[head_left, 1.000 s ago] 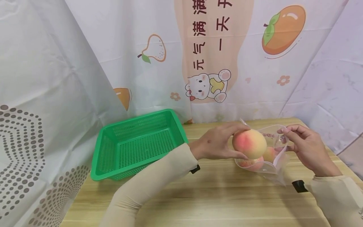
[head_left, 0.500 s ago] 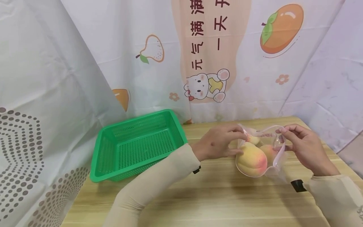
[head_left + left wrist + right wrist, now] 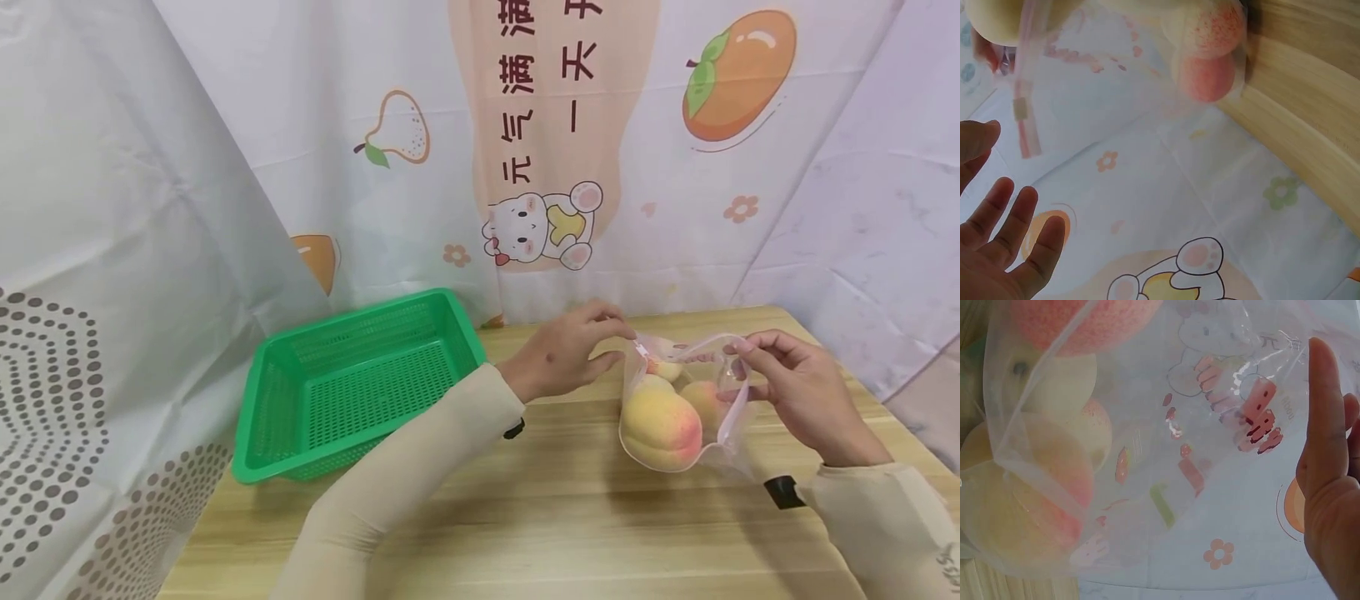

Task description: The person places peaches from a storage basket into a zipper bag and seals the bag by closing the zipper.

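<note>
A clear slider zip bag [image 3: 731, 427] with a pink zip strip hangs with its mouth spread, holding several peaches. One large yellow-pink peach [image 3: 662, 425] lies at the front; others sit behind it. At the mouth's right side, my right hand [image 3: 810, 396] pinches the rim between thumb and fingers. By the left corner is my left hand [image 3: 562, 354], its fingers spread and holding nothing. The left wrist view has that hand [image 3: 1007, 247] just apart from the strip's end, where a small slider [image 3: 1020, 109] sits. Printed watermelon pictures [image 3: 1260, 419] show on the bag in the right wrist view.
Left of the bag stands a green perforated basket [image 3: 243, 417] with nothing in it. Both rest on a wood-grain table [image 3: 525, 517]. A printed white curtain [image 3: 420, 217] hangs along the table's back edge, with more cloth on both sides.
My left hand lowered a peach into the bag, let go and drew back up and left to the bag's corner. My right hand kept its pinch on the rim.
</note>
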Tool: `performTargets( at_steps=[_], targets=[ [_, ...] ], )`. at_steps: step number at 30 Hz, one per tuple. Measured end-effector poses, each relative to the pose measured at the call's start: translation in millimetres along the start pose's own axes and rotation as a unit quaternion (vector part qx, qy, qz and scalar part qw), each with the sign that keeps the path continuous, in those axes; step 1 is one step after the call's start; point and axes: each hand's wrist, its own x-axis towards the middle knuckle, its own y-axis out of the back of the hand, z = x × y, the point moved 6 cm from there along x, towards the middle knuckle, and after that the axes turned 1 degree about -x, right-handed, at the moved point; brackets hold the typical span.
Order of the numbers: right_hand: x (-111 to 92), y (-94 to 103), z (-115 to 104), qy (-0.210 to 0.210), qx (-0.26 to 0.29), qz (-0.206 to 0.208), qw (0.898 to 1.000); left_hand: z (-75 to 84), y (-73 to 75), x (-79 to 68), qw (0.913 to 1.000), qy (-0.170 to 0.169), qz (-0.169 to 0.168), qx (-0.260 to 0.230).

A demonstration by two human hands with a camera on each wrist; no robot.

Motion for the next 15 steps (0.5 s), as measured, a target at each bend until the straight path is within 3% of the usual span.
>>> performTargets(
  at_steps=[5, 11, 15],
  targets=[
    [-1, -1.9, 1, 0.001, 0.002, -0.003, 1.0, -6.8, -6.0, 4.7, 0.9997, 0.005, -0.007, 0.025],
    [-1, -3.4, 0, 0.001, -0.008, -0.003, 1.0, -7.0, -13.7, 13.0, 0.9967, -0.017, -0.011, 0.079],
    [-1, -2.4, 0, 0.007, 0.011, -0.01, 1.0, -6.3, -18.4, 16.4, 0.9932, -0.008, -0.028, 0.112]
  ],
)
